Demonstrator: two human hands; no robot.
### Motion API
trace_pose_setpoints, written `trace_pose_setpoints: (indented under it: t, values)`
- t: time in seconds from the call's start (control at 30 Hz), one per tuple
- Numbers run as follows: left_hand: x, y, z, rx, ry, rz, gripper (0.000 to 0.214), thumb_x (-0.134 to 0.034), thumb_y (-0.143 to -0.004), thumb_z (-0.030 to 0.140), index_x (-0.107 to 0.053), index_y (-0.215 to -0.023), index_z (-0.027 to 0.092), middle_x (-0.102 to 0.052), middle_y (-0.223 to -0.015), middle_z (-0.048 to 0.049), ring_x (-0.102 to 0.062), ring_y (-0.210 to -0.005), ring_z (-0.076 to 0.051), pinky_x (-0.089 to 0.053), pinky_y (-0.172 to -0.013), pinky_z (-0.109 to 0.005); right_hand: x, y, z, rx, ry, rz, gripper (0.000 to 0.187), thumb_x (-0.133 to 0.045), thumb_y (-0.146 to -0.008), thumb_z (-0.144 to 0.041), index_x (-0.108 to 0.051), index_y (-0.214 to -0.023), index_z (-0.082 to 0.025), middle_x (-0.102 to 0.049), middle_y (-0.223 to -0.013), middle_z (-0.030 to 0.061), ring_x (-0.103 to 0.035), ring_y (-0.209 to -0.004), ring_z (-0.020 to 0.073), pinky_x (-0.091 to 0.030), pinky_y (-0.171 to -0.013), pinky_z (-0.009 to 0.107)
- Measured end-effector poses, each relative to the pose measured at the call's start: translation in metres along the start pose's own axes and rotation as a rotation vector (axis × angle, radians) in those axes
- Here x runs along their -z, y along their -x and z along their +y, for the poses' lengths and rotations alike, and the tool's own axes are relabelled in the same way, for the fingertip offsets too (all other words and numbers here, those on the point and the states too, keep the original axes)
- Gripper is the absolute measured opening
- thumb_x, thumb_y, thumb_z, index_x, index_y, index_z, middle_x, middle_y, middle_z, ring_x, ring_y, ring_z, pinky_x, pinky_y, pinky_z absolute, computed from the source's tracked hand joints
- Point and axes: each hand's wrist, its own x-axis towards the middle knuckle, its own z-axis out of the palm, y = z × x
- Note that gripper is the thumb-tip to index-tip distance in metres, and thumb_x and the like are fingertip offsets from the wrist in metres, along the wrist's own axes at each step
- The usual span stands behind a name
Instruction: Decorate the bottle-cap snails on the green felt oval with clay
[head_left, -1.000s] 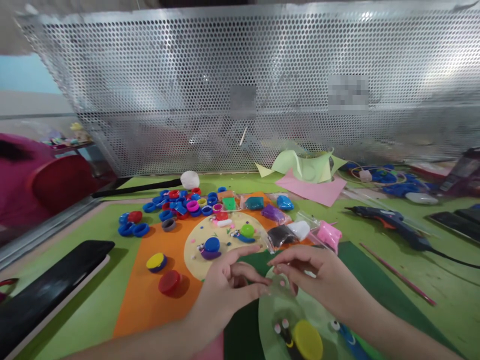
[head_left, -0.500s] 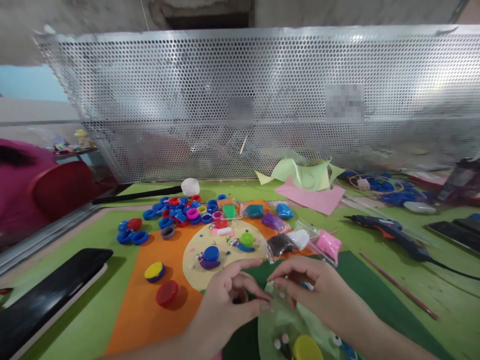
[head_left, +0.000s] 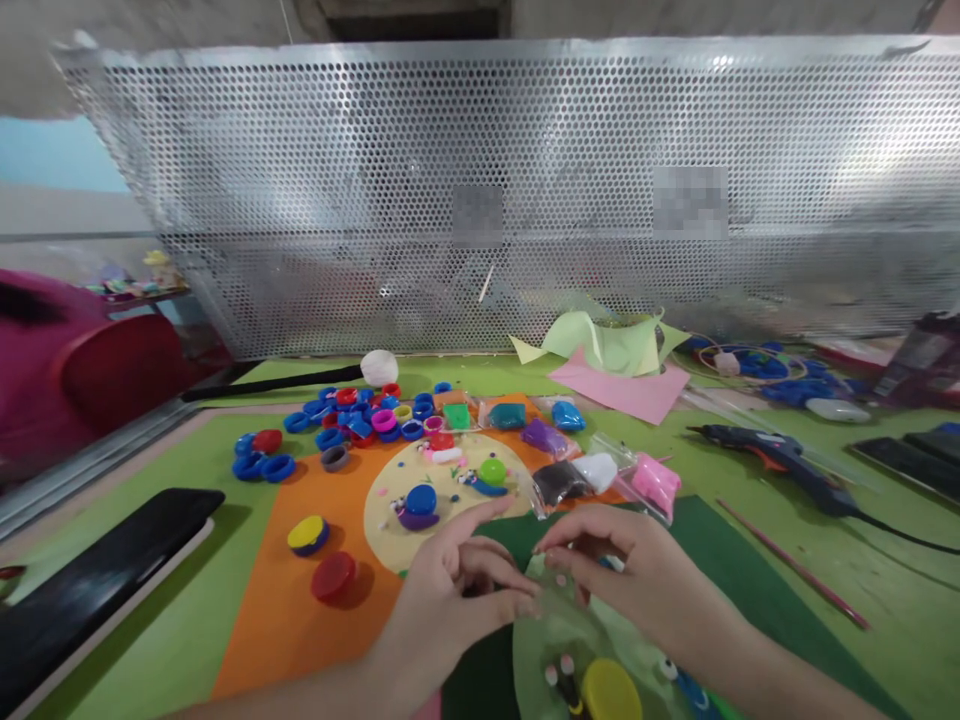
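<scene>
Over a light green round sheet (head_left: 536, 645), my left hand (head_left: 465, 595) has thumb and fingertips pressed together. Just to its right, my right hand (head_left: 630, 560) is also closed in a pinch, fingertips a short gap from the left ones. Anything between the fingers is too small to make out. A yellow bottle cap (head_left: 611, 690) lies on the round sheet beside dark clay stalks with pale tips. A blue clay figure (head_left: 694, 695) with a white eye is partly covered by my right forearm. Dark green paper (head_left: 487, 670) lies underneath.
A cream circle (head_left: 382, 480) with cap snails rests on orange paper (head_left: 255, 610). Loose bottle caps (head_left: 277, 467), clay packets (head_left: 551, 438), a glue gun (head_left: 780, 465), a thin reddish stick (head_left: 795, 565) and a black phone-like slab (head_left: 105, 590) surround it. A perforated metal panel (head_left: 420, 270) stands behind.
The view has shifted slightly, so the table things sit a little higher. Both hands keep nearly the same pinched pose above the light green sheet.
</scene>
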Motion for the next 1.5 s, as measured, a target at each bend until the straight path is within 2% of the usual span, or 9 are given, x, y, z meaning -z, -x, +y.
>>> trace_pose_setpoints:
  t: [0.2, 0.47, 0.77, 0.9, 1.1, 1.2, 1.3, 1.4, 1.5]
  values:
    - [-0.0012, 0.0034, 0.0043, 0.026, -0.014, 0.003, 0.082, -0.079, -0.056, 0.021, -0.039, -0.127, 0.015, -0.071, -0.070, -0.0029, -0.057, -0.075, -0.018, -0.042, -0.064, -0.027, 0.0005, 0.0002, 0.0006, -0.005, 0.020, 0.004, 0.011, -0.053, -0.078, -0.021, -0.064, -0.077, -0.021, -0.065, -0.069, 0.0001, -0.055, -0.052, 0.0101, -0.044, -0.052, 0.023]
    - [-0.0021, 0.0019, 0.0068, 0.056, -0.025, -0.016, 0.079, -0.078, -0.060, 0.022, -0.041, -0.129, 0.016, -0.071, -0.064, -0.0021, -0.062, -0.081, -0.021, -0.045, -0.070, -0.030, 0.0048, 0.0017, -0.0031, -0.023, -0.012, 0.015, 0.009, -0.055, -0.076, -0.021, -0.064, -0.076, -0.021, -0.064, -0.069, -0.0008, -0.056, -0.052, 0.0093, -0.046, -0.054, 0.023]
    - [-0.0011, 0.0043, 0.0033, 0.026, -0.116, -0.084, 0.067, -0.068, -0.074, 0.024, -0.037, -0.133, 0.025, -0.072, -0.086, -0.0019, -0.062, -0.089, -0.018, -0.044, -0.076, -0.028, 0.0075, -0.0026, -0.0048, -0.133, -0.357, -0.085, 0.015, -0.057, -0.078, -0.029, -0.067, -0.080, -0.018, -0.066, -0.075, 0.0015, -0.053, -0.048, 0.0063, -0.045, -0.052, 0.022]
    - [-0.0030, 0.0041, 0.0074, 0.012, -0.168, -0.045, 0.067, -0.070, -0.071, 0.023, -0.039, -0.131, 0.022, -0.072, -0.079, -0.0022, -0.059, -0.089, -0.018, -0.043, -0.072, -0.026, 0.0081, -0.0005, -0.0046, -0.139, -0.470, -0.115, 0.022, -0.061, -0.075, -0.039, -0.065, -0.075, -0.017, -0.061, -0.065, -0.0011, -0.051, -0.048, 0.0058, -0.042, -0.051, 0.021]
    - [-0.0015, 0.0005, 0.0051, -0.032, -0.158, -0.020, 0.060, -0.074, -0.064, 0.021, -0.051, -0.119, 0.021, -0.067, -0.070, -0.0005, -0.059, -0.072, -0.017, -0.044, -0.065, -0.026, 0.0068, 0.0012, -0.0042, -0.126, -0.448, -0.132, 0.026, -0.062, -0.075, -0.041, -0.059, -0.068, -0.016, -0.056, -0.060, -0.0027, -0.048, -0.049, 0.0058, -0.038, -0.051, 0.021]
    - [-0.0001, -0.0003, 0.0012, -0.069, -0.168, -0.043, 0.034, -0.073, -0.067, 0.025, -0.063, -0.098, 0.018, -0.066, -0.073, -0.0027, -0.059, -0.068, -0.016, -0.045, -0.063, -0.027, 0.0070, 0.0012, -0.0040, -0.116, -0.438, -0.129, 0.025, -0.060, -0.078, -0.040, -0.056, -0.068, -0.017, -0.054, -0.062, -0.0025, -0.048, -0.051, 0.0069, -0.038, -0.052, 0.022]
    - [-0.0001, -0.0005, -0.0007, -0.095, -0.192, -0.063, 0.012, -0.068, -0.072, 0.028, -0.068, -0.076, 0.017, -0.067, -0.077, -0.0051, -0.059, -0.071, -0.017, -0.044, -0.065, -0.027, 0.0078, 0.0012, -0.0040, -0.105, -0.409, -0.147, 0.024, -0.056, -0.081, -0.039, -0.057, -0.071, -0.017, -0.055, -0.065, -0.0012, -0.049, -0.055, 0.0081, -0.039, -0.054, 0.023]
    - [-0.0012, -0.0006, 0.0006, -0.094, -0.184, -0.064, 0.011, -0.066, -0.074, 0.028, -0.068, -0.072, 0.017, -0.067, -0.077, -0.0038, -0.059, -0.072, -0.016, -0.044, -0.065, -0.026, 0.0082, 0.0009, -0.0037, -0.094, -0.377, -0.180, 0.022, -0.052, -0.083, -0.036, -0.058, -0.074, -0.017, -0.055, -0.067, -0.0011, -0.049, -0.055, 0.0075, -0.039, -0.055, 0.022]
    - [-0.0022, -0.0005, 0.0040, -0.052, -0.222, -0.063, 0.013, -0.062, -0.077, 0.030, -0.066, -0.074, 0.018, -0.067, -0.075, -0.0018, -0.056, -0.065, -0.013, -0.041, -0.059, -0.022, 0.0074, 0.0004, -0.0030, -0.098, -0.360, -0.208, 0.020, -0.050, -0.085, -0.032, -0.058, -0.075, -0.017, -0.054, -0.067, -0.0018, -0.048, -0.054, 0.0065, -0.038, -0.055, 0.021]
